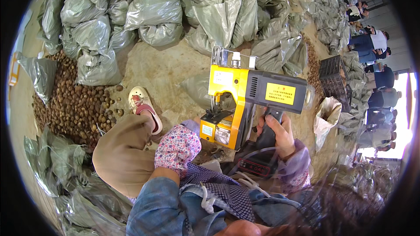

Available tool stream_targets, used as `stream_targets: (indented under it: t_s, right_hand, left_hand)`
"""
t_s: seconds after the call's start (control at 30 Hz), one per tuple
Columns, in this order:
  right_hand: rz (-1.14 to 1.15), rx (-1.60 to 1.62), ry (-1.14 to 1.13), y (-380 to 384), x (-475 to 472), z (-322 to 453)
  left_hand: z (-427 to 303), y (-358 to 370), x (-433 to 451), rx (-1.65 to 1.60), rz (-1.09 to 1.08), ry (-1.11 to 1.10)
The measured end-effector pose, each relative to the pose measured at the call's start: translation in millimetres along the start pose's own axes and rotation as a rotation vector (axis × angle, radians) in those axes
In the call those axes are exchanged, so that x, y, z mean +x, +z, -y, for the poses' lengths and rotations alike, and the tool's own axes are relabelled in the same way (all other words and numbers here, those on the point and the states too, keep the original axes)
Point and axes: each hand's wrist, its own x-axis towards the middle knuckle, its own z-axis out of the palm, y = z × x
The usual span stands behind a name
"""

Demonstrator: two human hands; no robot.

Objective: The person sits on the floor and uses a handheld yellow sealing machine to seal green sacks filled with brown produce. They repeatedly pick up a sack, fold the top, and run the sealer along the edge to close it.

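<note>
My right hand (279, 131) is closed around the black pistol grip of a yellow and black portable bag-closing sewing machine (242, 105), held up before me. A battery pack sits below the grip, and a white-capped bottle is mounted on the machine's yellow end. My left forearm wears a floral sleeve cover (178, 149) with a striped cuff that reaches the machine's lower left corner. Only a sliver of my left hand (197, 119) shows there, behind the machine; its fingers and what they touch are hidden. A grey-green woven sack (197, 88) lies on the floor partly behind the machine.
Filled woven sacks (154, 13) are piled ahead. Round brown produce, perhaps potatoes, forms a heap (75, 105) at left beside a foot in a cream clog (141, 100). At right are a black plastic crate (331, 75), an open white sack (326, 114) and several people farther off.
</note>
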Motion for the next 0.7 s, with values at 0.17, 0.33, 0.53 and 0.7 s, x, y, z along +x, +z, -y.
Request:
stream_targets:
  t_s: [0.17,0.33,0.53,0.7]
  right_hand:
    - [-0.046,-0.037,-0.02,-12.9,-2.6,-1.6]
    - [-0.136,-0.142,-0.128,-40.4,-11.8,5.5]
    - [-0.487,-0.168,-0.202,-88.7,-19.1,-17.7]
    - [-0.669,-0.065,-0.251,-148.7,4.7,-76.4]
  left_hand:
    - [23.4,-12.7,-6.4,0.088,-0.15,-0.126]
    - [-8.6,-20.8,-10.7,0.701,-0.29,-0.011]
    - [-65.0,-32.1,-19.0,-0.141,-0.47,0.303]
    - [-66.6,-12.7,-12.4,-0.121,-0.704,0.415]
